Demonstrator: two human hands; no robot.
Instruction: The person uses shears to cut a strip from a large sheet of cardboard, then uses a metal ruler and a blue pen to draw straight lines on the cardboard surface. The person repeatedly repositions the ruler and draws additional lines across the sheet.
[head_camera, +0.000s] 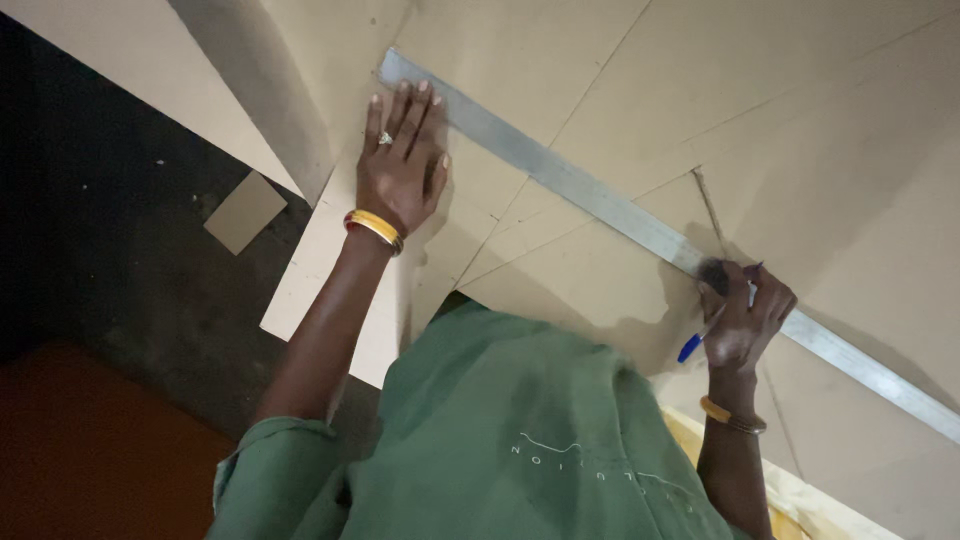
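While the long flat grey metal straightedge (640, 225) ran diagonally from upper centre to lower right, left hand (402, 160) lay splayed flat near its upper end & right hand (745, 318), fingers clamped on a blue-capped pen (697, 340), sat at its mid-length edge.

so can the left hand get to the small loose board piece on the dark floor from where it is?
Probably yes. The left hand lies flat by the metal straightedge, holding nothing. The small board piece lies apart to its side, with nothing between them.
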